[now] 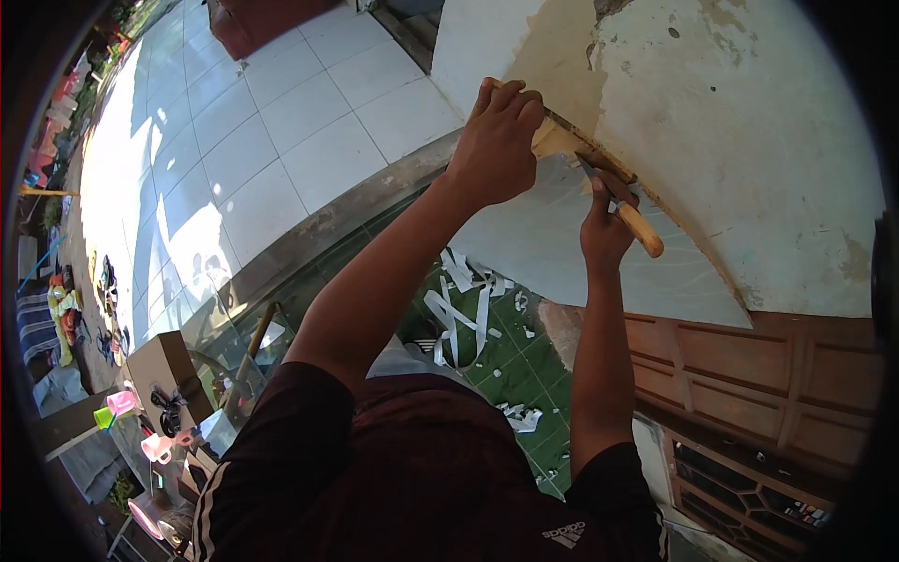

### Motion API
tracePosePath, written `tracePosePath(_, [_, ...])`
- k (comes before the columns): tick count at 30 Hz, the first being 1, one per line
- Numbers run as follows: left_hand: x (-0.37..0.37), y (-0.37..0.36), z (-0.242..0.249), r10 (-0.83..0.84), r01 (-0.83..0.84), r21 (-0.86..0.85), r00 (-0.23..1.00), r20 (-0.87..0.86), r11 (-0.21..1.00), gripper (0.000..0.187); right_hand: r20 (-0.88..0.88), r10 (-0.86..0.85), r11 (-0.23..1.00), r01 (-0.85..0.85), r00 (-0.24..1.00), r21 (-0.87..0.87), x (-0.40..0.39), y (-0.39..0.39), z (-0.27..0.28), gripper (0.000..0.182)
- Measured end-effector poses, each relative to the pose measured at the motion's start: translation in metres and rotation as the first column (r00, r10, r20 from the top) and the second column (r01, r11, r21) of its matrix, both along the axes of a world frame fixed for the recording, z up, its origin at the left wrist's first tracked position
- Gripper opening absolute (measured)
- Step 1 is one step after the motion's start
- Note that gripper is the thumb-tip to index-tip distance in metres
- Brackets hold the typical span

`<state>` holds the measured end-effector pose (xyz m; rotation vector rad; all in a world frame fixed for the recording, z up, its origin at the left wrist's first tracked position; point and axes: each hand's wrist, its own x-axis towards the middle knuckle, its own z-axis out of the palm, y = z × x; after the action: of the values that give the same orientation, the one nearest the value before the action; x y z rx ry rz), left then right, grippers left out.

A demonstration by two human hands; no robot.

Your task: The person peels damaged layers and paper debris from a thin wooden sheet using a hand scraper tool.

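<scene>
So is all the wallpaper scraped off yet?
Not yet. The upper wall already shows bare plaster, and torn strips lie on the green floor. The right hand has a wooden-handled scraper at the covering's edge; the left hand presses nearby. A pale sheet remains below.

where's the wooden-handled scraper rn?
Head view, upper right: the scraper is in the right hand, blade against the wall just right of the left hand.
</scene>
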<state>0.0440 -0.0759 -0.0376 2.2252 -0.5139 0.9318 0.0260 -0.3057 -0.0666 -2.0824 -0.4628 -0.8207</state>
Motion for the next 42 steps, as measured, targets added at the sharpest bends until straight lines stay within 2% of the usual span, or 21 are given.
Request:
tracePosePath(2, [-0.003, -0.003, -0.001, -0.008, 0.008, -0.007, 1.0, -0.006, 1.0, 0.041, 0.085, -0.019, 0.99, 0.03, 0.996, -0.135, 0.002, -0.004, -0.004, 0.013])
tracePosePath(5, [-0.004, -0.002, 0.0, -0.002, 0.002, -0.015, 1.0, -0.017, 1.0, 0.041, 0.093, -0.061, 0.983, 0.076, 0.994, -0.167, 0.002, 0.0, -0.001, 0.009])
tracePosePath(14, [-0.006, -0.005, 0.004, -0.002, 0.001, -0.035, 0.999, -0.047, 0.999, 0.038, 0.226, -0.033, 0.945, 0.104, 0.974, -0.31, 0.005, 0.006, 0.011, 0.021])
tracePosePath(17, [-0.005, -0.005, 0.003, -0.014, 0.013, -0.023, 0.999, -0.05, 1.0, 0.039, 0.112, 0.056, 0.867, 0.007, 0.992, -0.498, 0.0, 0.004, 0.016, 0.021])
tracePosePath(18, [-0.008, -0.005, 0.003, -0.019, 0.018, -0.022, 0.999, -0.038, 1.0, 0.039, 0.14, 0.071, 0.936, -0.017, 0.988, -0.351, 0.0, 0.005, 0.013, 0.021])
tracePosePath(21, [-0.006, 0.0, 0.006, 0.001, -0.002, -0.023, 1.0, -0.026, 1.0, 0.04, 0.08, 0.025, 0.988, -0.012, 0.996, -0.152, -0.001, 0.008, 0.014, 0.021])
tracePosePath(25, [-0.01, -0.001, 0.004, -0.013, 0.012, -0.012, 0.998, -0.061, 1.0, 0.04, 0.209, 0.011, 0.956, 0.051, 0.978, -0.288, -0.002, 0.018, 0.02, 0.019])
tracePosePath(28, [-0.01, -0.001, 0.003, -0.002, 0.001, -0.019, 0.999, -0.047, 1.0, 0.038, 0.215, 0.04, 0.92, 0.048, 0.976, -0.389, -0.003, 0.021, 0.033, 0.019])
tracePosePath(34, [-0.011, 0.0, 0.002, 0.005, -0.006, -0.012, 0.999, -0.034, 1.0, 0.038, 0.151, 0.075, 0.95, -0.024, 0.986, -0.312, 0.001, 0.012, 0.033, 0.019])
tracePosePath(42, [-0.014, -0.002, 0.005, -0.021, 0.019, -0.061, 0.999, -0.045, 0.998, 0.037, 0.179, 0.08, 0.915, -0.001, 0.981, -0.404, -0.001, 0.014, 0.032, 0.021])
